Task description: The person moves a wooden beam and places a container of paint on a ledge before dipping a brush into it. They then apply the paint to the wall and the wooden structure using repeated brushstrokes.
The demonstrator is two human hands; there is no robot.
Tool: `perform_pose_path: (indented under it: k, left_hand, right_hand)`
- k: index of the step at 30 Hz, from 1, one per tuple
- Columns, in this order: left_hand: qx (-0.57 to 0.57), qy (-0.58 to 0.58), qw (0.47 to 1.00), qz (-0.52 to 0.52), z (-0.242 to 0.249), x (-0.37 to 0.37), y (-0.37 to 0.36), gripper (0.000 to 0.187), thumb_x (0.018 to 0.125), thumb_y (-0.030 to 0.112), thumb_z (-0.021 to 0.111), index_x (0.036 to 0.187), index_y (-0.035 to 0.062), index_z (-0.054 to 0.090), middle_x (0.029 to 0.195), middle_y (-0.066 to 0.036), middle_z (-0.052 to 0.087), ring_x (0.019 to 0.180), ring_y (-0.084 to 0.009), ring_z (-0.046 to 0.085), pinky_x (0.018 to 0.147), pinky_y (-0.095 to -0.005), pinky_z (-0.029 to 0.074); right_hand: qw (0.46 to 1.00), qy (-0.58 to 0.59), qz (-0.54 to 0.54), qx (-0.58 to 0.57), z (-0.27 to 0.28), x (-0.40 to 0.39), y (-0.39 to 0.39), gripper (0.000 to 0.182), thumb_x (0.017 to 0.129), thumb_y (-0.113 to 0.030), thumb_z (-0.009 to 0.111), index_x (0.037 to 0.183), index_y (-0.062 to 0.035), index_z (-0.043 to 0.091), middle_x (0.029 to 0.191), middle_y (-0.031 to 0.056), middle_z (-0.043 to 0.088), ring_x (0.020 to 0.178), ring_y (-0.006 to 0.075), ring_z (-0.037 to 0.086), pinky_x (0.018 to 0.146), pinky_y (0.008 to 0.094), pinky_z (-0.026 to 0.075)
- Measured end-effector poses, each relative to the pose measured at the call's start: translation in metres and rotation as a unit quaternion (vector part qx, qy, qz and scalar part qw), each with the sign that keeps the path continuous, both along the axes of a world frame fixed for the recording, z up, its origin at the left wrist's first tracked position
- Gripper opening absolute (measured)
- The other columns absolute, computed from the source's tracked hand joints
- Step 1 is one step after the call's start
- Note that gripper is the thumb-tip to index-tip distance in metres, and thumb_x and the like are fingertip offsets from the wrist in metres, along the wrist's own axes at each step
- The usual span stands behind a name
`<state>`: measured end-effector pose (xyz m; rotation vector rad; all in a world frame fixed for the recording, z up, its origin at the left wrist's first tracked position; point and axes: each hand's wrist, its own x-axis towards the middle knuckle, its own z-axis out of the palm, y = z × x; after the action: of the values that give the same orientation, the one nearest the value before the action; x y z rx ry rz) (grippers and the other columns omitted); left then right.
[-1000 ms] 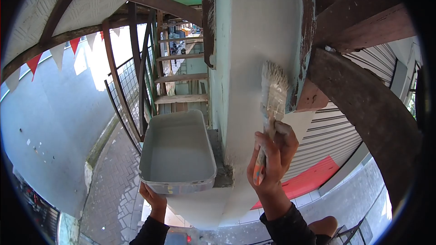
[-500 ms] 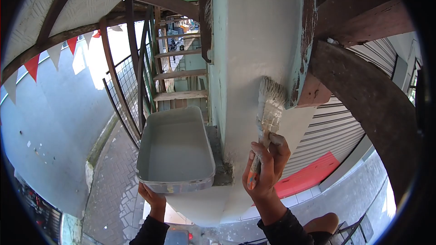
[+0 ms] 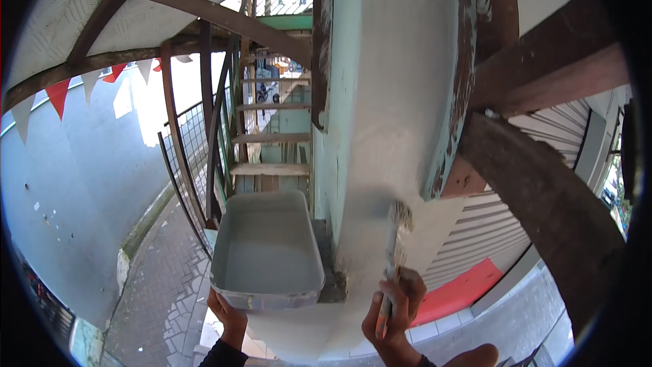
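Observation:
My right hand (image 3: 397, 309) is closed around the handle of a paintbrush (image 3: 396, 234), its bristles up and coated in grey-white paint. The bristle end is close against the pale painted face of a pillar (image 3: 401, 81). My left hand (image 3: 229, 318) grips the near left corner of a clear plastic tub (image 3: 272, 299) from below. Smooth grey paint (image 3: 268, 248) fills much of the tub, which sits left of the pillar's foot beside a small ledge (image 3: 331, 284).
Dark brown wooden beams (image 3: 543, 197) jut out right of the pillar. Behind the tub rises a wooden staircase (image 3: 272, 138) with a metal railing (image 3: 193, 136). A ribbed shutter (image 3: 475, 231) with a red panel (image 3: 458, 292) stands at right. Paving (image 3: 156, 292) runs along the left.
The brush and my right hand have moved down the pillar. The whole view has tilted upward, so the tub, stairs and beams appear lower. Both hands keep their holds.

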<state>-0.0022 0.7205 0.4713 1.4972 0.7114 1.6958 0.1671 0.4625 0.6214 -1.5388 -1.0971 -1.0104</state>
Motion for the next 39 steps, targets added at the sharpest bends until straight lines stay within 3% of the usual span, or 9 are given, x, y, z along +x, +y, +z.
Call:
perform_pose_path:
  k: [6, 7, 10, 14, 26, 29, 32, 35, 39]
  left_hand:
    - [0.024, 0.011, 0.999, 0.019, 0.018, 0.003, -0.008, 0.047, 0.103, 0.034, 0.036, 0.102, -0.0067, 0.060, 0.081, -0.015, 0.065, 0.075, -0.0223, 0.060, 0.067, -0.0360, 0.046]
    - [0.027, 0.005, 0.999, 0.019, 0.029, 0.004, -0.013, 0.046, 0.102, 0.033, 0.037, 0.101, -0.0067, 0.060, 0.081, -0.016, 0.065, 0.075, -0.0232, 0.061, 0.067, -0.0367, 0.046]
    - [0.002, 0.012, 1.000, -0.011, 0.030, 0.002, -0.014, 0.045, 0.102, 0.032, 0.038, 0.101, -0.0069, 0.060, 0.081, -0.016, 0.065, 0.076, -0.0238, 0.061, 0.067, -0.0370, 0.046]
    - [-0.075, 0.045, 0.996, 0.001, 0.034, -0.005, -0.025, 0.045, 0.101, 0.028, 0.042, 0.117, -0.0088, 0.060, 0.101, -0.023, 0.066, 0.093, -0.0332, 0.060, 0.085, -0.0433, 0.046]
    - [-0.062, 0.026, 0.998, 0.007, 0.026, 0.000, -0.017, 0.043, 0.101, 0.028, 0.041, 0.114, -0.0072, 0.062, 0.096, -0.023, 0.068, 0.084, -0.0319, 0.063, 0.079, -0.0424, 0.049]
    - [0.099, 0.142, 0.977, 0.124, -0.011, 0.000, 0.001, 0.042, 0.100, 0.028, 0.044, 0.117, -0.0053, 0.061, 0.099, -0.023, 0.068, 0.086, -0.0349, 0.062, 0.080, -0.0438, 0.048]
    - [-0.091, 0.064, 0.992, -0.066, -0.024, -0.010, 0.015, 0.061, 0.091, 0.030, 0.064, 0.141, 0.0023, 0.042, 0.121, -0.018, 0.064, 0.094, -0.0371, 0.061, 0.082, -0.0455, 0.048]
    - [0.016, -0.002, 0.999, 0.031, -0.013, 0.006, 0.009, 0.040, 0.104, 0.026, 0.036, 0.097, -0.0053, 0.059, 0.084, -0.010, 0.061, 0.078, -0.0165, 0.057, 0.071, -0.0335, 0.046]
    - [-0.003, -0.049, 0.994, 0.102, -0.048, 0.016, 0.026, 0.039, 0.105, 0.026, 0.036, 0.108, -0.0064, 0.058, 0.091, -0.011, 0.060, 0.084, -0.0170, 0.057, 0.076, -0.0327, 0.047]
  right_hand:
    - [0.996, -0.093, -0.004, 0.015, 0.067, -0.017, -0.003, 0.034, 0.083, -0.008, 0.071, 0.115, -0.0016, 0.065, 0.124, 0.0184, 0.061, 0.106, 0.0318, 0.061, 0.085, 0.0433, 0.050]
    - [0.982, -0.173, 0.049, 0.055, 0.056, 0.013, 0.009, 0.046, 0.086, -0.017, 0.072, 0.127, -0.0011, 0.057, 0.140, 0.0193, 0.050, 0.120, 0.0355, 0.052, 0.097, 0.0483, 0.042]
    - [0.986, -0.123, 0.074, 0.083, 0.122, -0.001, 0.026, 0.026, 0.087, -0.016, 0.062, 0.107, 0.0006, 0.059, 0.119, 0.0259, 0.046, 0.109, 0.0367, 0.052, 0.090, 0.0429, 0.045]
    - [0.971, -0.192, 0.039, 0.135, 0.191, 0.011, 0.053, 0.029, 0.088, -0.015, 0.063, 0.112, 0.0009, 0.061, 0.123, 0.0220, 0.046, 0.114, 0.0351, 0.051, 0.094, 0.0411, 0.044]
    - [0.946, -0.212, 0.009, 0.246, 0.297, 0.044, 0.099, 0.033, 0.092, -0.006, 0.064, 0.124, 0.0017, 0.057, 0.126, 0.0225, 0.044, 0.114, 0.0360, 0.054, 0.095, 0.0422, 0.047]
    - [0.950, -0.195, 0.019, 0.242, 0.306, 0.044, 0.101, 0.035, 0.092, -0.006, 0.064, 0.126, 0.0015, 0.056, 0.126, 0.0229, 0.043, 0.114, 0.0368, 0.054, 0.093, 0.0423, 0.049]
    - [0.945, -0.202, 0.018, 0.255, 0.319, 0.046, 0.103, 0.036, 0.092, -0.005, 0.064, 0.126, 0.0011, 0.055, 0.126, 0.0225, 0.042, 0.113, 0.0371, 0.055, 0.091, 0.0424, 0.050]
    - [0.939, -0.213, 0.014, 0.269, 0.329, 0.053, 0.108, 0.036, 0.092, -0.005, 0.063, 0.127, 0.0009, 0.054, 0.126, 0.0224, 0.042, 0.113, 0.0376, 0.055, 0.090, 0.0429, 0.051]
    - [0.944, -0.200, 0.013, 0.263, 0.326, 0.053, 0.108, 0.036, 0.092, -0.005, 0.063, 0.126, 0.0009, 0.054, 0.125, 0.0228, 0.042, 0.113, 0.0382, 0.055, 0.090, 0.0435, 0.050]
